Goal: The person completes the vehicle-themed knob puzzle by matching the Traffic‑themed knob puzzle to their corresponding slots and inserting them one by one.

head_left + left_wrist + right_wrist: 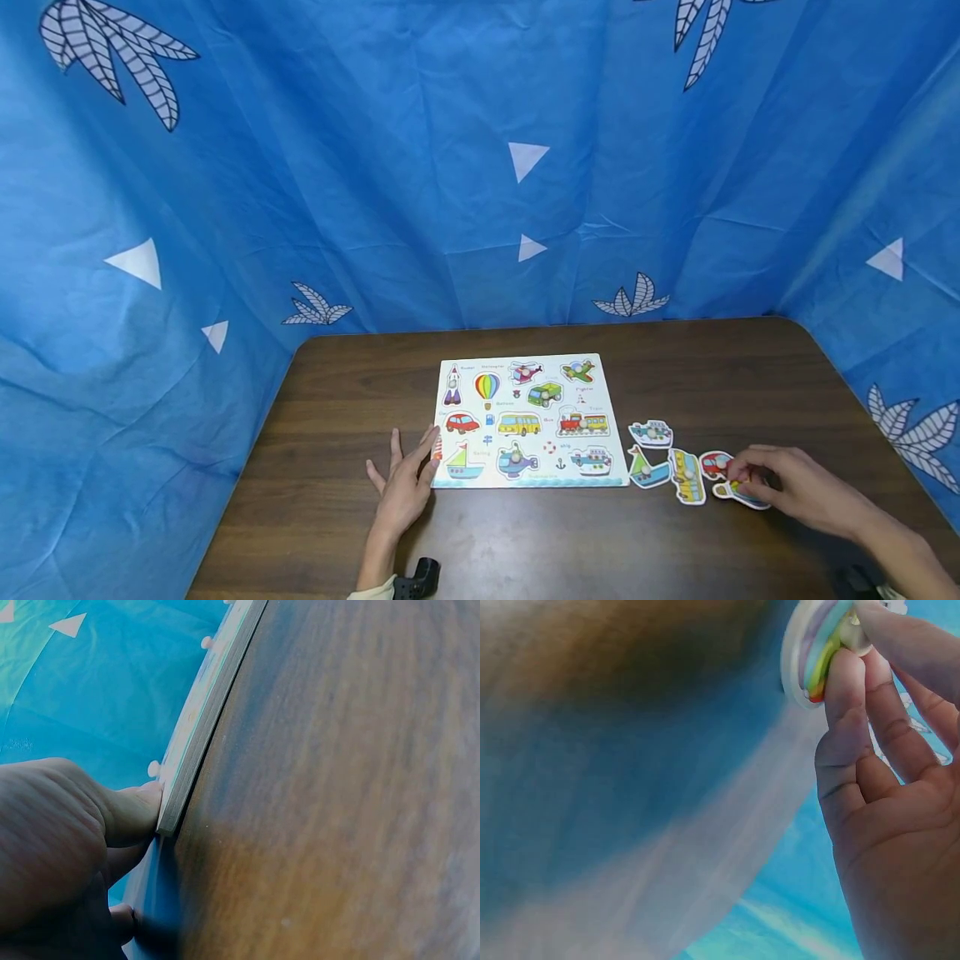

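My left hand (pixel 405 492) rests at the lower left of a white puzzle board (pixel 551 442) printed with vehicles, its fingers spread. In the left wrist view the thumb (pixel 135 810) touches the board's corner. Over on the right, my right hand (pixel 798 483) pinches the white knob (pixel 855 636) of a rainbow-striped hot-air balloon piece (pixel 821 652) between thumb and fingers. In the head view that hand partly covers the balloon piece, low over the table. Right by it lies a red car piece (pixel 715 464).
A bus piece (pixel 687 477), a sailboat piece (pixel 648 468) and a ship piece (pixel 651 433) lie between the board and my right hand. Beneath everything is a dark wooden table (pixel 360 383), with a blue patterned curtain (pixel 420 183) around its back and sides.
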Motion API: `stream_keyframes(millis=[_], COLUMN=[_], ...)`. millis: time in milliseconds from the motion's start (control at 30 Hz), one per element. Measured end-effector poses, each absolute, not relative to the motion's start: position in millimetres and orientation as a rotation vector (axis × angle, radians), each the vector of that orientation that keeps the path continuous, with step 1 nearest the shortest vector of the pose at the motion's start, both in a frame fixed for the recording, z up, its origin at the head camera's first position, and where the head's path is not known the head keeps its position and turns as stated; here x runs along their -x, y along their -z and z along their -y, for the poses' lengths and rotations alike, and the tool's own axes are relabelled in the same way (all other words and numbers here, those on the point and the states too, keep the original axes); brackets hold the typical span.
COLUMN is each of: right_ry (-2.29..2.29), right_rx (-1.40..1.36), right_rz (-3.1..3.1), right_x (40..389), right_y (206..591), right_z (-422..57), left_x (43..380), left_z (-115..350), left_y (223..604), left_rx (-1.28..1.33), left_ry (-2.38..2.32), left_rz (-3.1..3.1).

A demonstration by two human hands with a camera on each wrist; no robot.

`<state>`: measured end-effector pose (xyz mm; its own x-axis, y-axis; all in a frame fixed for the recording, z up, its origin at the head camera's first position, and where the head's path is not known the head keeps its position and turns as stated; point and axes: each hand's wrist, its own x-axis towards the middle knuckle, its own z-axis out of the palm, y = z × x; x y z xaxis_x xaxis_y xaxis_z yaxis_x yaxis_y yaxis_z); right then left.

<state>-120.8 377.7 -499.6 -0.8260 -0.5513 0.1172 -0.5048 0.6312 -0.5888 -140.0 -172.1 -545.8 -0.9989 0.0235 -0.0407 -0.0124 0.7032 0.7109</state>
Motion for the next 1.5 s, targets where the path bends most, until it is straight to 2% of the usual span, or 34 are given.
stream_keyframes(millis=[333,800,1000,1500], right_ry=[0.87,0.767,0.792,0.778], right_rx=[0.967,0.922,1.051,1.127], right_rz=[-2.906,-2.833,-2.77,-2.725], right_x=[142,192,210,236], right_y=[481,456,453,461], right_z=[-357,-296,-270,-224], left_x=[139,139,138,139], left_z=[172,170,170,170], left_y=[544,545,545,546], left_rx=[-0.001,-0.017,-0.012,-0.014], left_ry=[-1.202,-1.209,-1.212,-1.198], left_rz=[-2.849,-2.851,-2.859,-2.861])
